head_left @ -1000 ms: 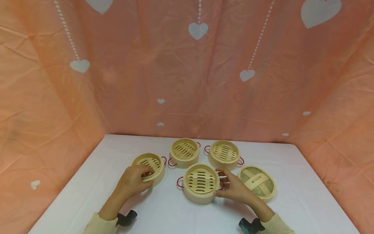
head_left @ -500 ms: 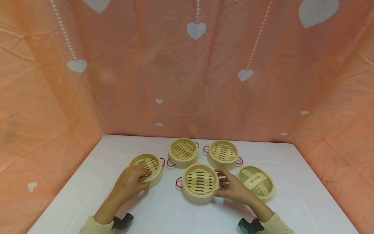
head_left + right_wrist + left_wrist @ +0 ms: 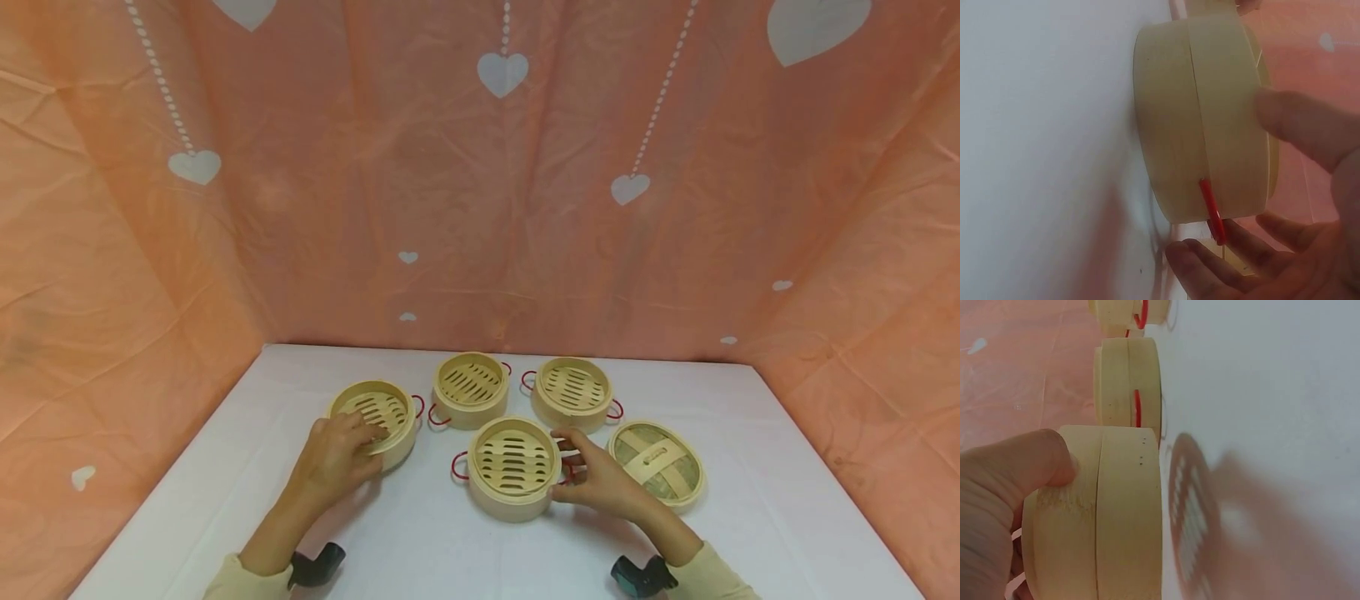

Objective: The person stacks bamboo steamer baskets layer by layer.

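Observation:
My left hand (image 3: 330,458) grips the near left rim of a round bamboo steamer basket (image 3: 405,442), thumb on the outer wall and fingers over the rim. In the left wrist view this basket (image 3: 1129,519) is raised slightly off the table, its slatted shadow beside it. My right hand (image 3: 600,483) holds the right side of a second steamer basket (image 3: 502,510), which stands at the front middle. In the right wrist view the thumb presses that basket's wall (image 3: 1229,125), while the fingers reach round by its red handle (image 3: 1211,212).
Two more steamer baskets stand behind, one at back middle (image 3: 468,419) and one at back right (image 3: 570,421). A woven bamboo lid (image 3: 656,462) lies just right of my right hand. The white table (image 3: 435,550) is walled by an orange cloth (image 3: 337,208) with pale hearts.
My left hand and its basket have risen a little off the table and tilted. My right hand and the front basket have stayed in place.

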{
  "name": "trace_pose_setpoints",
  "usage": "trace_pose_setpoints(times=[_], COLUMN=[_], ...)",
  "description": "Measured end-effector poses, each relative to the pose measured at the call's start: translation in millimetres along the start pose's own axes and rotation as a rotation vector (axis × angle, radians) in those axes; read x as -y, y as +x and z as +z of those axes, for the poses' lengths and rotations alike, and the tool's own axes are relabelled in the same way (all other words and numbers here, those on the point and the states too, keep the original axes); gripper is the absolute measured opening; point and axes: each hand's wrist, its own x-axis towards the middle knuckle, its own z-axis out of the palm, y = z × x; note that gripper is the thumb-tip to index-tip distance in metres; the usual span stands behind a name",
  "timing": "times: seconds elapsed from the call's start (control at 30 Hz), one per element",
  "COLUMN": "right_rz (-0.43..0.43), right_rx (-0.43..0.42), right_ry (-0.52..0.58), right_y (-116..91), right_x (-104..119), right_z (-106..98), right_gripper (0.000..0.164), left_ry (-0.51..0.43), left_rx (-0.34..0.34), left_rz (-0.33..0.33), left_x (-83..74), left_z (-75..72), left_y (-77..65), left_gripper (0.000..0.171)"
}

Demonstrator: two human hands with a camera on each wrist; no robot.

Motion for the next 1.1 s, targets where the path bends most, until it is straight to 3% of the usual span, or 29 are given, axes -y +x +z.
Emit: trace_pose_setpoints(times=[0.5, 1.1], right_rz=[0.017, 0.029], right_rx=[0.012, 0.007], right_ry=[-0.029, -0.035], right_y=[-0.1, 0.0], right_x=[-7.1, -7.7], right_z=[4.7, 4.8], right_gripper=[0.082, 0.083], left_ry=[-0.052, -0.098], left_rx=[-0.101, -0.099], left_rz=[0.020, 0.061], left_x=[-13.3, -36.9], left_z=[-8.0, -9.3], left_y=[10.2, 25.7], left_gripper=[0.029, 0.027])
